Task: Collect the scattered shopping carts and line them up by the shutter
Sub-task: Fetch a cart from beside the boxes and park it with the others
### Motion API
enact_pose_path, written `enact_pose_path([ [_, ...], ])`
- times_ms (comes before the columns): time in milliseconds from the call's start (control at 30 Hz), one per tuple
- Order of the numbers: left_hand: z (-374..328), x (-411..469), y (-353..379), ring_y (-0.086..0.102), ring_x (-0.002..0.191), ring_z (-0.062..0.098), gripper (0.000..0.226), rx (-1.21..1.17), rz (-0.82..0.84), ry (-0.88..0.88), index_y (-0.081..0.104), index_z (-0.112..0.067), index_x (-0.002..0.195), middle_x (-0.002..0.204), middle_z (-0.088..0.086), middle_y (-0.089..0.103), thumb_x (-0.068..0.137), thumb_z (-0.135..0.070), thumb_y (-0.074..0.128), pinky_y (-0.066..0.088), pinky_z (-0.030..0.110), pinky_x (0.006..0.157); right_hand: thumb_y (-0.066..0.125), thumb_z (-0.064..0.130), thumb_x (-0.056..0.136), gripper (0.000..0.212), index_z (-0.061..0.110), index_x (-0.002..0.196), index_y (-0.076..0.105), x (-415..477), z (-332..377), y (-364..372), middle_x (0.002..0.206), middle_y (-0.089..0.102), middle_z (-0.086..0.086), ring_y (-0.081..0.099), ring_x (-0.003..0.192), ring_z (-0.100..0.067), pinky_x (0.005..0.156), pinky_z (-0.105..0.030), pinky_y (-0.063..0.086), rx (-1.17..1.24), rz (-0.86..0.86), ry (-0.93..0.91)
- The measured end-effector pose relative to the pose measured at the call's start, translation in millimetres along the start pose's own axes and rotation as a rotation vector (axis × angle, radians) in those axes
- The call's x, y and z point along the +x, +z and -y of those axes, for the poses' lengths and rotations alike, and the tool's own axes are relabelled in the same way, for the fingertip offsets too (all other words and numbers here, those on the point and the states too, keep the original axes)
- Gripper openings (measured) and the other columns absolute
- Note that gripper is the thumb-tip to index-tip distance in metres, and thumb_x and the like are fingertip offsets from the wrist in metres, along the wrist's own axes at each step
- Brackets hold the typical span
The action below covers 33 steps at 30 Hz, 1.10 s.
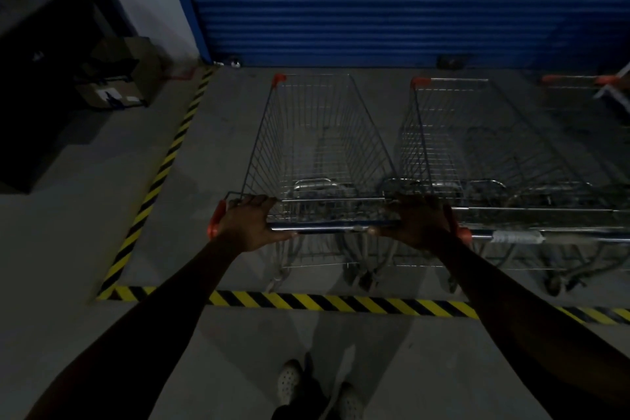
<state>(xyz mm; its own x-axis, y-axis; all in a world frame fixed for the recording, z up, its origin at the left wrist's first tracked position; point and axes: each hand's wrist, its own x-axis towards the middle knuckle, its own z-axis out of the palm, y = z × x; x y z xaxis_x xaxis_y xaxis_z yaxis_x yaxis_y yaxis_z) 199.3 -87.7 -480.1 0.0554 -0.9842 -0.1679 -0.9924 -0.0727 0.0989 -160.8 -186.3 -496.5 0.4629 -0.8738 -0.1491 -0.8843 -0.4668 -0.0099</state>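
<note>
A wire shopping cart (317, 133) with orange corner caps stands in front of me, nose toward the blue shutter (392, 0). My left hand (250, 223) grips the left end of its handle bar (327, 227), thumb under the bar. My right hand (421, 223) grips the right end. A second cart (484, 147) stands parallel just to the right, its handle level with mine. Part of a third cart (579, 85) shows at the far right.
Yellow-black hazard tape (324, 302) marks a bay on the grey floor, its left edge (163, 170) running toward the shutter. Cardboard boxes (116, 78) and a dark bulky object (41, 95) sit to the left. My feet (317, 389) stand behind the tape.
</note>
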Motion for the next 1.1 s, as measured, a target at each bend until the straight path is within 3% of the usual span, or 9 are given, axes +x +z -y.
enact_pose_path([
  [233,5,2,-2,0.042,0.139,0.023,0.102,0.006,0.012,0.028,0.038,-0.037,0.149,0.152,-0.005,0.044,0.067,-0.099,0.038,0.027,0.051,0.114,0.020,0.102,0.069,0.103,0.039,0.148,0.039,-3,10,-11,0.155,0.043,0.003,0.040,0.140,-0.030,0.117,-0.055,0.027,0.033,0.038,0.028],
  [367,9,6,-8,0.040,0.140,0.022,0.101,0.044,0.010,0.038,0.035,-0.039,0.150,0.154,-0.006,0.042,0.068,-0.098,0.037,0.025,0.050,0.114,0.030,0.095,0.077,0.092,0.036,0.146,0.046,-8,18,-17,0.152,0.048,0.003,0.046,0.137,-0.030,0.114,-0.053,0.031,-0.076,-0.037,-0.007],
  [533,19,15,-10,0.039,0.140,0.023,0.103,0.048,0.023,0.079,0.032,-0.039,0.151,0.154,-0.005,0.043,0.068,-0.101,0.030,0.027,0.053,0.115,0.016,0.099,0.075,0.098,0.034,0.138,0.054,-3,22,-11,0.149,0.051,0.004,0.052,0.130,-0.023,0.109,-0.045,0.041,-0.001,-0.003,0.065],
  [633,18,15,-13,0.035,0.143,0.025,0.099,0.058,0.042,0.104,0.029,-0.038,0.153,0.157,-0.004,0.038,0.073,-0.095,0.038,0.022,0.049,0.115,0.023,0.063,0.104,0.068,0.017,0.152,0.038,-7,29,-13,0.160,0.035,-0.011,0.056,0.126,-0.016,0.105,-0.029,0.046,0.015,0.029,0.033],
  [667,16,15,-16,0.033,0.144,0.025,0.098,0.056,0.054,0.111,0.028,-0.037,0.154,0.158,-0.003,0.036,0.074,-0.094,0.039,0.021,0.049,0.115,0.024,0.063,0.103,0.066,0.022,0.155,0.033,-10,29,-16,0.161,0.033,-0.010,0.057,0.126,-0.020,0.106,-0.037,0.046,0.084,0.016,0.028],
  [767,16,16,-20,0.031,0.145,0.026,0.098,0.042,0.083,0.125,0.029,-0.034,0.154,0.159,-0.002,0.034,0.076,-0.092,0.039,0.020,0.051,0.116,0.023,0.100,0.070,0.102,0.041,0.153,0.026,-14,33,-25,0.158,0.038,0.005,0.039,0.141,-0.027,0.116,-0.054,0.027,0.043,0.145,0.168],
  [933,23,20,-11,0.036,0.142,0.025,0.102,0.035,0.060,0.149,0.033,-0.038,0.151,0.155,-0.003,0.039,0.070,-0.100,0.030,0.023,0.056,0.112,-0.007,0.106,0.049,0.129,0.040,0.157,0.016,-22,37,-12,0.166,0.019,0.003,0.010,0.153,-0.031,0.119,-0.063,0.006,-0.004,0.191,0.318],
  [1000,22,19,-10,0.038,0.140,0.026,0.097,0.034,0.047,0.179,0.036,-0.035,0.150,0.154,-0.001,0.041,0.074,-0.096,0.033,0.027,0.054,0.112,-0.014,0.104,0.047,0.133,0.037,0.158,0.016,-30,43,-5,0.168,0.014,0.003,0.002,0.154,-0.028,0.120,-0.062,0.001,-0.001,0.134,0.401],
  [1100,22,16,-6,0.040,0.139,0.027,0.096,-0.005,0.032,0.203,0.038,-0.033,0.149,0.152,0.001,0.043,0.076,-0.095,0.034,0.031,0.053,0.112,-0.004,0.101,0.064,0.117,0.035,0.158,0.016,-44,56,1,0.169,0.010,0.001,-0.005,0.155,-0.023,0.119,-0.061,-0.003,-0.017,0.095,0.488],
])
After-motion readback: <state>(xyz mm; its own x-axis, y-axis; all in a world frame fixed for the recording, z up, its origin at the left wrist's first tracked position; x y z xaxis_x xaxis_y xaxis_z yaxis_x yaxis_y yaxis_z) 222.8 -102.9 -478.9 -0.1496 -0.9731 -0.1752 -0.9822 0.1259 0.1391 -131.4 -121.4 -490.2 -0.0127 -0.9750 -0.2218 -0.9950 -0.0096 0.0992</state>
